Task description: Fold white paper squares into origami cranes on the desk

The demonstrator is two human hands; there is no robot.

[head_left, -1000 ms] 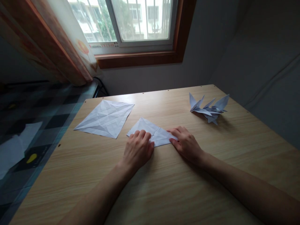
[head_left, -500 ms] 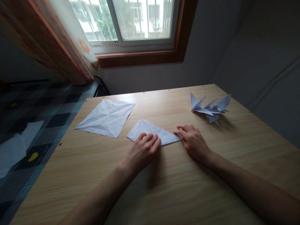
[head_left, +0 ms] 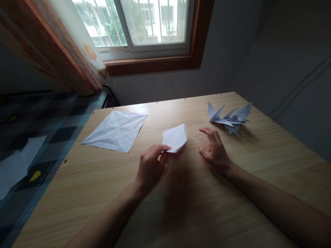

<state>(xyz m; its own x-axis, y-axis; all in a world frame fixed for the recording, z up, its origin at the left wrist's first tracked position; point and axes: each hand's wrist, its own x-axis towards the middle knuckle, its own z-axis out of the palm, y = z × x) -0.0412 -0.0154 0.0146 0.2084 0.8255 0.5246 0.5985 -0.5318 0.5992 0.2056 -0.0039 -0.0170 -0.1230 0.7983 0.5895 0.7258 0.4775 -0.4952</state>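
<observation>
My left hand (head_left: 151, 165) pinches a corner of a small folded white paper (head_left: 176, 137) and holds it lifted off the wooden table (head_left: 181, 193). My right hand (head_left: 214, 151) hovers just right of the paper, fingers apart and curved, holding nothing. A creased, unfolded white paper square (head_left: 115, 130) lies flat to the left of my hands. A finished white origami figure (head_left: 230, 119) with pointed wings stands on the table at the far right.
A window with a wooden sill (head_left: 152, 63) is behind the table, and a curtain (head_left: 64, 58) hangs at its left. Left of the table is a dark checked surface with white sheets (head_left: 15, 165) on it. A grey wall runs along the right.
The folded paper lay flat under both hands; now my left hand has lifted it by a corner. My right hand has let go and opened beside it.
</observation>
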